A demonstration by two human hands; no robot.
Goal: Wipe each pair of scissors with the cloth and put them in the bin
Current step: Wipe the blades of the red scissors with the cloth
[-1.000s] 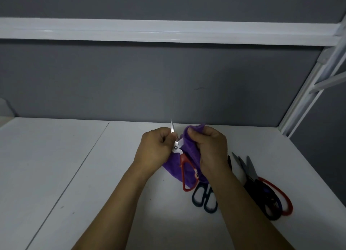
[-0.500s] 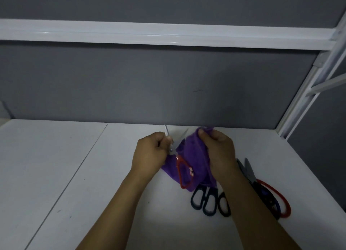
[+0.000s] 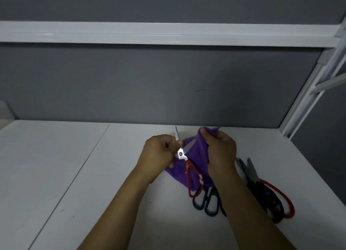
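Now both hands are held above the white table (image 3: 93, 174), close to each other, with the red-handled scissors (image 3: 192, 178) between them. The left hand (image 3: 159, 154) has its fingers curled, and it pinches one blade just above the pivot screw; the tip of this blade points up past the knuckles. The blades are spread a little apart. The right hand (image 3: 221, 152) has its fingers and thumb curled round the purple cloth (image 3: 198, 152), and the cloth is bunched over the second blade, so only a short piece of this blade shows before it goes into the folds. I cannot tell how firmly the cloth presses on the metal. The red handle loops hang down toward the person, in front of the lower part of the cloth, which also hangs loose under the hands.

On the table, under the right wrist, lie black-handled scissors (image 3: 207, 201), partly covered by the forearm. To the right of them is a small heap of scissors (image 3: 277, 203) with dark handles and one big red loop, their blades pointing away. Behind the table stands a grey wall (image 3: 168, 81) with a white rail (image 3: 168, 34) across it.
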